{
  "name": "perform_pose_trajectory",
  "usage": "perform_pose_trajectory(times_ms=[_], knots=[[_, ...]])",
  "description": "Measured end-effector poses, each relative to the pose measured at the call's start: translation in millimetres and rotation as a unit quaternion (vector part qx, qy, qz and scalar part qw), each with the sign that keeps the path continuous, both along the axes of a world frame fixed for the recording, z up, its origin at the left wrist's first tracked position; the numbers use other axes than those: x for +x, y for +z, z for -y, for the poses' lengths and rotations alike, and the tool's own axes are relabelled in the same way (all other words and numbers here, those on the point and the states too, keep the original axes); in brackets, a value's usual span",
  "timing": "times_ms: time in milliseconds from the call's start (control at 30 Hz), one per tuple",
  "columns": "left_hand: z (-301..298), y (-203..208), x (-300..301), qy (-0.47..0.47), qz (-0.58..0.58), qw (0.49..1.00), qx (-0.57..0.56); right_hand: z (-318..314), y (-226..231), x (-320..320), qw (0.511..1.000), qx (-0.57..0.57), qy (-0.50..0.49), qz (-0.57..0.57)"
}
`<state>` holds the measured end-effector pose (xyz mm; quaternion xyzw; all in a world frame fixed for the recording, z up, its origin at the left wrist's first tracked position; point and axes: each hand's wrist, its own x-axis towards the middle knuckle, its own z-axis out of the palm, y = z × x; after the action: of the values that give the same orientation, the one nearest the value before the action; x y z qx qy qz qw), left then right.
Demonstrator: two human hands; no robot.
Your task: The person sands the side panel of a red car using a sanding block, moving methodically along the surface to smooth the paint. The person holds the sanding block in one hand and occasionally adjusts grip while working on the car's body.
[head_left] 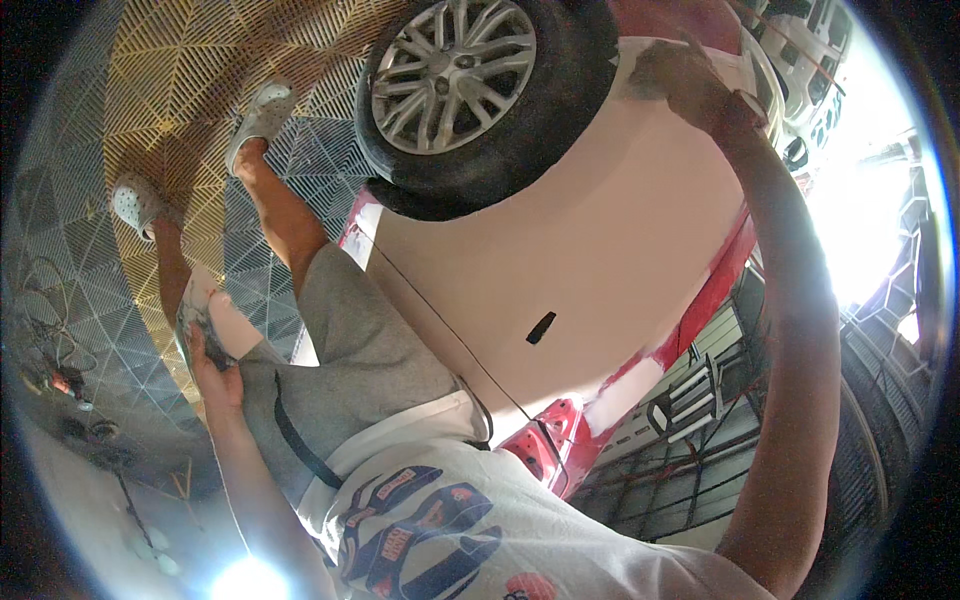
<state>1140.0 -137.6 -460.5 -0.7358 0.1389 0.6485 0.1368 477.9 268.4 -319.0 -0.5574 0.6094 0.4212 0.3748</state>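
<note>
Shirt [570, 525]: nearest the head camera, white with a blue and red print, spread across the bottom of the view.
Shorts [380, 345]: grey, just above the shirt's white hem.
Left hand [215, 382]: at the left, beside the shorts, gripping a pale flat piece with the thumb laid over it.
Flat piece [232, 318]: pinkish white with grey smears, held low in the left hand, near one lower leg and well apart from the car.
Right hand [692, 88]: at the end of the raised right arm, over the upper edge of the car panel; dark in shadow, so I cannot tell whether the fingers grasp anything.
Panel [590, 220]: beige, edged with red and white patches, filling the middle of the view.
Slot [541, 328]: small and dark, in the lower part of the panel.
Wheel [455, 75]: silver spokes inside a black tyre [565, 135], beside the panel.
Floor [200, 110]: yellow and grey lattice tiles under pale clogs [264, 112].
</note>
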Motion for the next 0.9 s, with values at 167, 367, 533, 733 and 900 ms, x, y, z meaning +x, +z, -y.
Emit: perform_pose_trajectory(times_ms=[167,367,533,733,900], knots=[[-8.9,-12.0,-17.7,0.028,-0.075,0.997,0.016,30.2,70.1,21.9,0.988,0.066,-0.141,-0.013],[-83.6,31.8,-179.3,0.107,-0.166,0.977,0.088,88.7,79.6,160.9,0.785,-0.247,-0.539,0.18],[-115.6,69.8,-264.0,0.128,-0.194,0.972,0.04,182.0,76.6,272.5,0.808,-0.297,-0.466,0.203],[-98.7,56.4,-228.3,0.159,-0.225,0.953,0.123,76.5,56.1,209.6,0.981,-0.122,-0.147,0.028],[-44.6,41.9,-153.2,0.089,-0.143,0.979,0.111,22.3,29.2,20.3,0.961,-0.056,-0.13,-0.236]])
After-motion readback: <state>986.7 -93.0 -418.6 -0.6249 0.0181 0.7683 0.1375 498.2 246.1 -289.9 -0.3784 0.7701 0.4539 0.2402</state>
